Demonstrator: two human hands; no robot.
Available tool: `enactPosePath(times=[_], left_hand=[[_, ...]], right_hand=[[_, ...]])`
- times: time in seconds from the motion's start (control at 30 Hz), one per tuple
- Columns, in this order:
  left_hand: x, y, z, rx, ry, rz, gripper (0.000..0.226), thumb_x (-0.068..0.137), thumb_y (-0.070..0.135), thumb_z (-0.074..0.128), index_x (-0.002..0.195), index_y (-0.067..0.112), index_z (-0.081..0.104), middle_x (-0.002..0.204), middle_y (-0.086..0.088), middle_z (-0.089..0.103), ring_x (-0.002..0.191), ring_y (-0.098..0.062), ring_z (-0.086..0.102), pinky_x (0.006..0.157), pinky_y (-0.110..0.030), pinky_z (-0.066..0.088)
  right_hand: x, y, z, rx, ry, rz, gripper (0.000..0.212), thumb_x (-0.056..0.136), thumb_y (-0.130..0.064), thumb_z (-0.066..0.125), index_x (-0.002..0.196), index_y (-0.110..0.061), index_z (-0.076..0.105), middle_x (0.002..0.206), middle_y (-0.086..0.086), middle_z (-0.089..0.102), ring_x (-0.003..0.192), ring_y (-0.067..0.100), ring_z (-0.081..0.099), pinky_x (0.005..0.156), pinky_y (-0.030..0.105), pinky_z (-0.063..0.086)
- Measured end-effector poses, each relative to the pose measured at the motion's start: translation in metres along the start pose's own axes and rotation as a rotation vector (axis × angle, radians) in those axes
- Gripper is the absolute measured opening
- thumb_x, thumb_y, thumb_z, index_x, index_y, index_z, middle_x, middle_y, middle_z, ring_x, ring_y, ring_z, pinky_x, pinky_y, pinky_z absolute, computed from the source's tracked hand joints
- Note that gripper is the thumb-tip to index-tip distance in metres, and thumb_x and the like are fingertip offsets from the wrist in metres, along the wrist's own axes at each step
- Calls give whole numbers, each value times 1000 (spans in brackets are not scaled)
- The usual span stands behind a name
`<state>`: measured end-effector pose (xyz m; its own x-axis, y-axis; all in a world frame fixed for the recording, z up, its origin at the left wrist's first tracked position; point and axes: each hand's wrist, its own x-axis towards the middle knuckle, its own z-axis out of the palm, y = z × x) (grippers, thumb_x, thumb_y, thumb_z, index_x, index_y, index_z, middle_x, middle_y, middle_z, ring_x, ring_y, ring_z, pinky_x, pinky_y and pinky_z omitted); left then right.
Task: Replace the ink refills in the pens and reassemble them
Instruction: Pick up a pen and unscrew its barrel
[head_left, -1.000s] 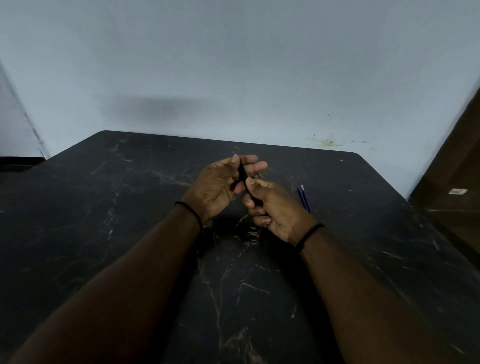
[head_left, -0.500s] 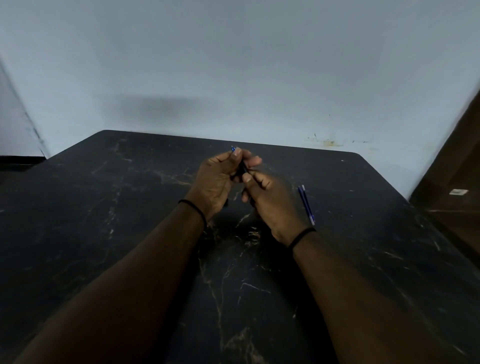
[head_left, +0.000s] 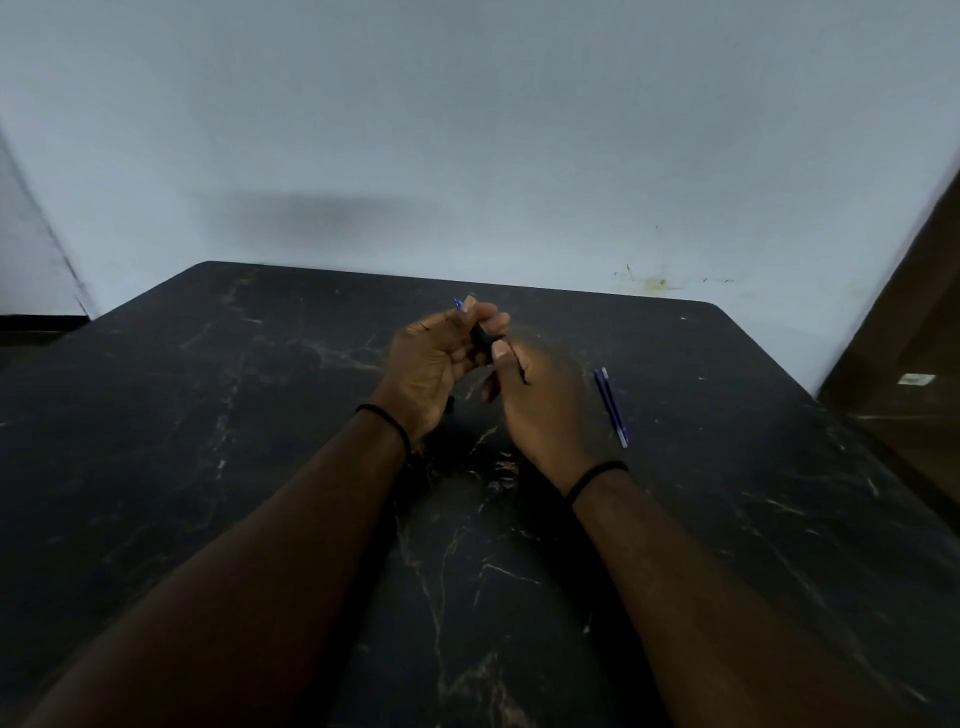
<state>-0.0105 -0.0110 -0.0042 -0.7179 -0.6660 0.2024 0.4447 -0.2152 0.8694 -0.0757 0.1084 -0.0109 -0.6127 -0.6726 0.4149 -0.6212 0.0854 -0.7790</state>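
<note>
A black pen is held between both hands above the middle of the dark marble table. My left hand grips its far end, where a blue tip pokes out past the thumb. My right hand pinches the near end of the pen between thumb and fingers. Most of the pen is hidden by the fingers. Two blue ink refills lie side by side on the table just right of my right hand.
A pale wall rises directly behind the table's far edge. A dark wooden door or cabinet stands at the right, beyond the table's right edge.
Both hands have moved slightly forward and drawn a little apart along the pen. The blue tip now shows beyond my left thumb. The refills have not moved.
</note>
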Motion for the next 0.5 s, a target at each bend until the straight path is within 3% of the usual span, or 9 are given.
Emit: enactPosePath(times=[0.13,0.2,0.27,0.33,0.4,0.5], left_hand=[[-1,-3,2,46,-11,-21,28,99,24,52,106,1,68,111,-19,72,100,-29,71,90,-40,57],[-2,-3,4,72,-5,-18,29,99,24,53,106,0,68,113,-19,72,102,-29,71,93,-42,56],[-2,-3,5,73,7,-13,29,99,24,54,106,0,69,114,-20,71,102,-29,70,91,-40,57],[-2,-3,5,86,12,2,28,99,23,54,107,1,69,113,-19,72,102,-28,71,86,-35,58],[-2,-2,3,90,9,10,27,99,23,54,108,2,69,112,-18,72,103,-27,71,83,-32,58],[-2,-2,2,91,2,11,26,99,23,54,106,4,70,112,-17,73,104,-27,71,84,-34,57]], right_hand=[[3,5,0,11,28,4,5,97,-22,62,93,-20,60,84,-5,67,73,2,61,58,10,39],[3,8,2,83,33,16,15,91,-17,69,95,-22,55,90,-3,69,80,10,66,65,19,47],[4,8,3,73,24,34,10,95,-27,66,96,-23,57,87,-3,71,77,10,67,64,26,47],[4,7,4,14,20,43,25,104,-37,49,92,-20,63,78,-3,70,69,4,63,59,21,39],[4,6,4,-30,28,53,39,108,-34,39,85,-16,65,76,-3,69,66,1,58,57,18,34],[3,3,1,-11,25,40,25,104,-25,50,87,-14,64,82,-2,69,70,4,58,60,22,37]])
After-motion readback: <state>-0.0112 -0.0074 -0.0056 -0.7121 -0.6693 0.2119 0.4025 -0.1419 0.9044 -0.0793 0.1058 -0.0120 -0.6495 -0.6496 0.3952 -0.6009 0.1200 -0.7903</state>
